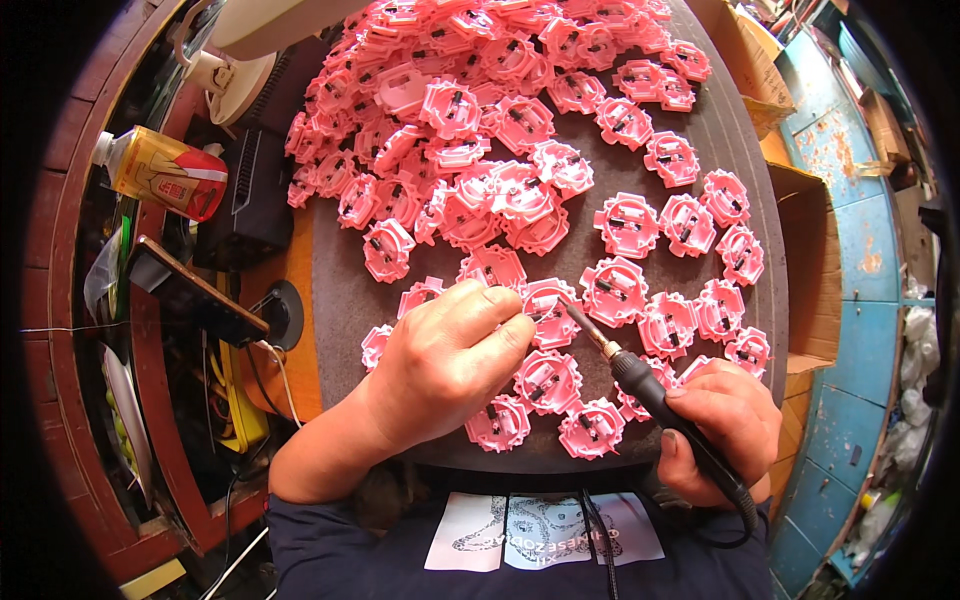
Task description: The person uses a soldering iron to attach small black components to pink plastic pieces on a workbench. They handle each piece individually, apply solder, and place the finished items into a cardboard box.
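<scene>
Soldering iron [655, 395] is lying in my right hand [725, 430], thumb and fingers wrapping its black handle, while its metal tip is slanting forward and left to the pink housing [548, 330] between my hands. My left hand [450, 345] is bunching thumb and forefinger at that housing's left edge.

For a clean joint, I judge, I should be holding the housing from sliding, bracing my right wrist, and aiming heat at the metal rather than the plastic, keeping each touch brief. Other housings [549, 382] are crowding just nearer me than the tip, so the hot shaft should be clearing them and my left fingertips.

My left fingers are hiding their own grasp: I cannot tell whether they are pinching something thin or only steadying the housing. Nor am I seeing whether the tip is touching. Beyond my left hand, the pile [450, 110] is covering its lower pieces, and under my right hand the cable [752, 520] is getting lost against my dark shirt [340, 560].
</scene>
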Motion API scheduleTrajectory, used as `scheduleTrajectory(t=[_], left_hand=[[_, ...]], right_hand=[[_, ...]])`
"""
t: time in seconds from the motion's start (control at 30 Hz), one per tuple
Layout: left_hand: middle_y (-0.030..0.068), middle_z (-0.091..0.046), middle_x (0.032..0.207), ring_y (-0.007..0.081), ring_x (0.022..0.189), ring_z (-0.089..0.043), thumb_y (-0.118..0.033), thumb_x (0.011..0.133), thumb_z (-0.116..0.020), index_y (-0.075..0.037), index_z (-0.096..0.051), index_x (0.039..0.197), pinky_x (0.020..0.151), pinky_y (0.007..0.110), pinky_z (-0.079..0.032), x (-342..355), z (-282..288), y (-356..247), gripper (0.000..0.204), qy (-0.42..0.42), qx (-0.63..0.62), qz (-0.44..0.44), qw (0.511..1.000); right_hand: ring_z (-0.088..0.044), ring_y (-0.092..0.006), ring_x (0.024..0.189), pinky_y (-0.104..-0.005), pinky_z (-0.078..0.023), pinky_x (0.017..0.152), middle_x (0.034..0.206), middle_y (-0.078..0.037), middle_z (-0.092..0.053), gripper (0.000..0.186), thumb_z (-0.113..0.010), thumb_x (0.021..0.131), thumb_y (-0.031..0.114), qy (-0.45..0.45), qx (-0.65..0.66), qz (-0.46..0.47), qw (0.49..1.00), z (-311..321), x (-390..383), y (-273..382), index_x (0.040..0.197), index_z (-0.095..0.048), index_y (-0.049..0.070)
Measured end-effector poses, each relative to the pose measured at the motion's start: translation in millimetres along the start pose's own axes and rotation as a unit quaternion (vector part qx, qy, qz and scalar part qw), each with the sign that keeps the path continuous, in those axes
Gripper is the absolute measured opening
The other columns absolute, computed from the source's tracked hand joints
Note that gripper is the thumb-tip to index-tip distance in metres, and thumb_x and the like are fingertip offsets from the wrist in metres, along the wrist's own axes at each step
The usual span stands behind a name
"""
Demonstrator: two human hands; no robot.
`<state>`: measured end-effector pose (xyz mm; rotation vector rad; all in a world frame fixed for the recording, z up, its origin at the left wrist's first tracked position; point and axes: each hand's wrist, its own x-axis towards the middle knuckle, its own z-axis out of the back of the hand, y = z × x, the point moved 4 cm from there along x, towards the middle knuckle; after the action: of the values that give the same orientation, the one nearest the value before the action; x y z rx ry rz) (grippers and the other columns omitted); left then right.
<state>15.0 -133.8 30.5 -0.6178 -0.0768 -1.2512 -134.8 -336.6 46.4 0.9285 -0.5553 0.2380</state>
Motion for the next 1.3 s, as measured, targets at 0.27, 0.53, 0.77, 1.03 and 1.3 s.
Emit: scheduleTrajectory(t=[0.27, 0.53, 0.77, 1.03, 1.3], left_hand=[[0.0118, -0.067, 0.098, 0.0302, 0.08, -0.068, 0.001, 0.076, -0.082, 0.0, -0.072, 0.1, 0.071, 0.041, -0.056, 0.6, -2.6, 2.2, 0.026, 0.005, -0.001, 0.008, 1.0], [0.0119, -0.067, 0.097, 0.0298, 0.081, -0.069, 0.001, 0.076, -0.082, 0.0, -0.071, 0.1, 0.071, 0.04, -0.056, -0.5, -8.5, 5.8, 0.026, -0.021, -0.011, -0.001, 1.0], [0.0123, -0.067, 0.096, 0.0302, 0.078, -0.067, 0.006, 0.077, -0.082, 0.0, -0.071, 0.099, 0.069, 0.039, -0.056, -2.2, 5.1, 1.0, 0.026, -0.069, -0.004, 0.007, 0.998], [0.0122, -0.067, 0.096, 0.0299, 0.078, -0.067, 0.004, 0.074, -0.083, 0.0, -0.071, 0.097, 0.069, 0.04, -0.055, -5.7, 2.9, 0.8, 0.027, -0.02, 0.004, 0.014, 1.0], [0.0122, -0.067, 0.096, 0.03, 0.078, -0.067, 0.002, 0.075, -0.083, 0.0, -0.071, 0.097, 0.07, 0.041, -0.055, -8.6, 3.0, 2.8, 0.026, -0.011, 0.002, 0.019, 1.0]], right_hand=[[-0.063, -0.0262, 0.059, -0.0373, -0.049, 0.053, 0.079, -0.013, -0.067, 0.031, -0.081, 0.08, 0.006, 0.003, 0.006, 0.007, 1.0, -0.9, -1.2, -2.2, 0.107, -0.069, -0.003], [-0.064, -0.0262, 0.059, -0.0372, -0.05, 0.053, 0.08, -0.013, -0.068, 0.031, -0.08, 0.081, 0.006, 0.006, 0.006, 0.009, 1.0, -0.8, -0.6, -0.6, 0.108, -0.069, -0.002], [-0.064, -0.026, 0.059, -0.0369, -0.05, 0.053, 0.08, -0.013, -0.068, 0.031, -0.081, 0.08, 0.005, -0.003, 0.003, 0.013, 1.0, -0.7, 2.8, 2.6, 0.108, -0.069, -0.002], [-0.062, -0.0253, 0.057, -0.0363, -0.048, 0.051, 0.079, -0.012, -0.067, 0.033, -0.083, 0.079, 0.005, 0.01, 0.016, 0.022, 1.0, -6.9, 1.1, 0.3, 0.108, -0.069, -0.003], [-0.064, -0.0257, 0.058, -0.0361, -0.049, 0.052, 0.078, -0.012, -0.068, 0.031, -0.083, 0.078, 0.005, 0.018, 0.015, 0.025, 0.999, -10.0, 5.1, 1.6, 0.106, -0.07, -0.003]])
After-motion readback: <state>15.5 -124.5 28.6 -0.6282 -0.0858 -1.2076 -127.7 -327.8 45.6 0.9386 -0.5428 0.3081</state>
